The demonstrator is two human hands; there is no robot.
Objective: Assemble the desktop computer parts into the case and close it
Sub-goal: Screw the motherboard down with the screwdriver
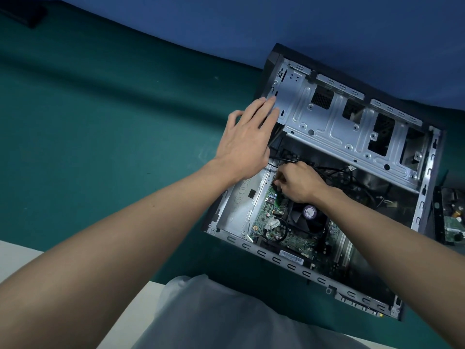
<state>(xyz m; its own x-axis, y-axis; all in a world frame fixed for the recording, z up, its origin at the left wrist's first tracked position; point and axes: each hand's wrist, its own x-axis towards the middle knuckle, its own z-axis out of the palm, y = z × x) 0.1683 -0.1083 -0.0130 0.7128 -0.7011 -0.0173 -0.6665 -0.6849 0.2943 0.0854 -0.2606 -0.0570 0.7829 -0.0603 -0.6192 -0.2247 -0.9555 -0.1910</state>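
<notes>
Green mat under open computer case, lying on side. Left hand flat, fingers straight, on drive cage corner. Right hand inside case, fingers curled at motherboard edge; grip unclear.

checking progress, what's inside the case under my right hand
A green motherboard, a cooler fan and black cables show inside the case. The right hand covers whatever it is working on.
</notes>
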